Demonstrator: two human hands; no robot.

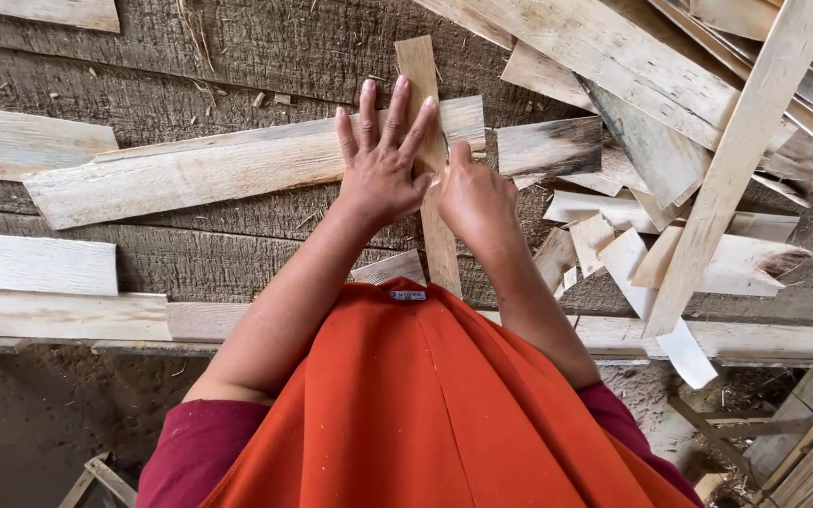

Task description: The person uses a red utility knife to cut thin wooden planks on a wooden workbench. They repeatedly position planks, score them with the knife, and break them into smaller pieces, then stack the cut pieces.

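The left hand point(380, 169) lay flat with its fingers spread, palm pressing down where a narrow upright slat point(425, 113) crossed a long wide slat point(228, 169); it gripped nothing, only held the pieces down. The right hand point(474, 199) sat just beside it, touching it, fingers curled inward at the narrow slat's right edge; whether they closed on the slat or on something small could not be told, as the back of the hand hid them.

The narrow slat ran from far to near at the middle of the rough grey workbench point(237, 47), its near end reaching the person's orange apron point(425, 404). The long wide slat stretched out to the left beneath it, with a short darker-ended piece point(549, 147) continuing to the right.

As a judgement, the work looked early: only this one crossing was laid. A loose heap of slats point(708, 113) remained at the far right, and more flat boards point(35, 265) waited at the left.
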